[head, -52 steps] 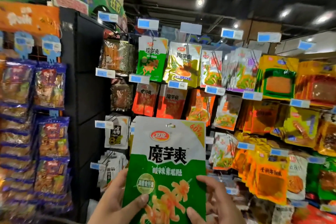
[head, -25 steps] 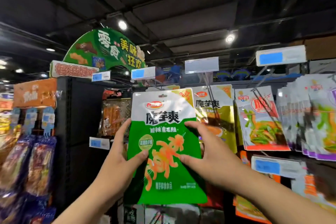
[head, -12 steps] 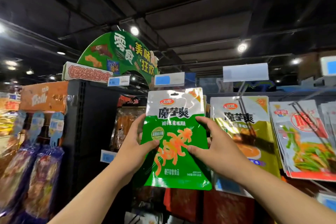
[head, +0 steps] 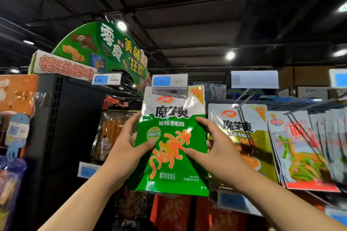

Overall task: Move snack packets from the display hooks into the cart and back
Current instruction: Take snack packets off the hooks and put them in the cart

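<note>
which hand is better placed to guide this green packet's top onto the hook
Probably left: the left hand grips slightly higher on the green-and-white foil snack packet, nearer its top edge at the blue-and-white price tag. The right hand pinches a little lower.

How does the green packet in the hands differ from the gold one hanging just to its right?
The green packet is green below its white top; the gold packet is gold there. The green packet is gripped by the left hand and right hand, its top at the price tag; the gold packet hangs on the display, unheld. Both carry the same red oval logo and large black characters.
</note>
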`<state>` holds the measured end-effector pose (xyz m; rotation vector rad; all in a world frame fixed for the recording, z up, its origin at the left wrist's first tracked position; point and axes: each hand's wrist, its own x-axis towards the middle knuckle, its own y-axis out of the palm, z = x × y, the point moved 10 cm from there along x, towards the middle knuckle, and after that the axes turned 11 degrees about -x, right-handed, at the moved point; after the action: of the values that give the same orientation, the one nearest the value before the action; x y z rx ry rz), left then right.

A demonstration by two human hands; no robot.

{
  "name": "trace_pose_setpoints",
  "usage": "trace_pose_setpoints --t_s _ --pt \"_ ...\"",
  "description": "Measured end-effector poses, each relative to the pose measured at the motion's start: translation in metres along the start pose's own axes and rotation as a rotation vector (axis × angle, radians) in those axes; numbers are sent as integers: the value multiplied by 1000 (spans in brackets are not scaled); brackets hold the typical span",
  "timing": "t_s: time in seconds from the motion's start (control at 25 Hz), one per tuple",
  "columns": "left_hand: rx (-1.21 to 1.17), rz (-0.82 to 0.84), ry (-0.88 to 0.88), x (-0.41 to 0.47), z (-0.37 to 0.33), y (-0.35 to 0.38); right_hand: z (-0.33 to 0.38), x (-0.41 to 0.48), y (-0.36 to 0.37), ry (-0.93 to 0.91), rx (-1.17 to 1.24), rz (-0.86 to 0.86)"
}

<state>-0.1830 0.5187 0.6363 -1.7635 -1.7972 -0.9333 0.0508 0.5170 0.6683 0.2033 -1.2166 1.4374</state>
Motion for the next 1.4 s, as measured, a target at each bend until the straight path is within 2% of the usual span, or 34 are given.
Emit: trace_pose_setpoints --t_s 0.44,0.64,0.96,1.2,1.4 --pt "-35 -21 -71 10 9 -8 2 11 7 -8 -122 -1" --pt "172 -25 -116 27 9 0 -11 26 8 18 -217 30" --pt "636 -31 -115 73 22 3 -45 64 31 92 -425 76" --pt "826 73 -126 74 59 10 -76 66 45 155 -592 124" --pt "930 71 -96 62 62 13 -79 53 42 167 -739 173"
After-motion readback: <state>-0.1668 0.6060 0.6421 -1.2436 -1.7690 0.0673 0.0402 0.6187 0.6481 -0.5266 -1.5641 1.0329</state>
